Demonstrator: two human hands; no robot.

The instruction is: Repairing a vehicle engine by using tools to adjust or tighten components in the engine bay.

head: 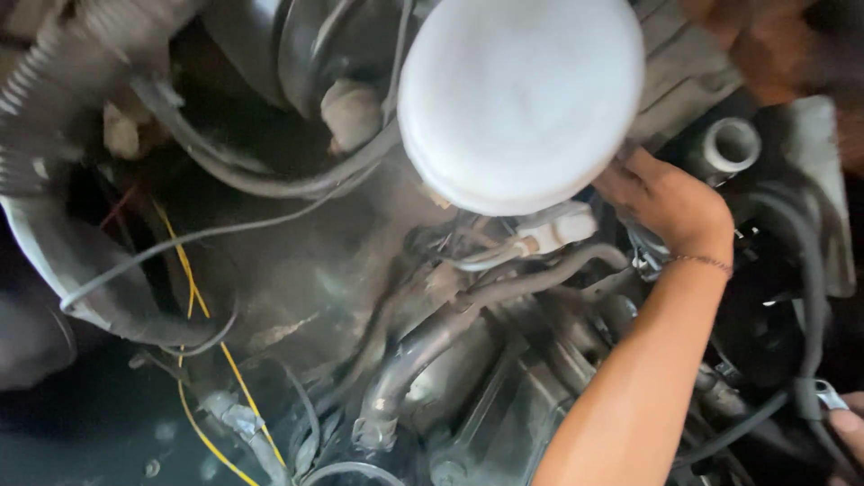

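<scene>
1. My right hand (670, 202) is reaching under the white round reservoir cap (520, 99); its fingers are hidden, so I cannot tell the grip.
2. It sits just beside the white connector (558, 225) and hose clamp (646, 256).
3. My left hand (848, 432) is only an edge at the frame corner; state unclear.
4. Hoses all look attached; nothing removed yet, I'd judge.

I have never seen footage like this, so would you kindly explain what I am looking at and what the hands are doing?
This is one picture from a camera worn on a person's head, looking down into a vehicle's engine bay. No robot is involved. The forearm coming up from the bottom ends in a hand reaching under a round white reservoir cap, near a white plug connector; what it grips is hidden. Around it lie grey hoses, a thin yellow wire and a metal pipe end. Fingertips of a second hand show at the right edge.
</scene>
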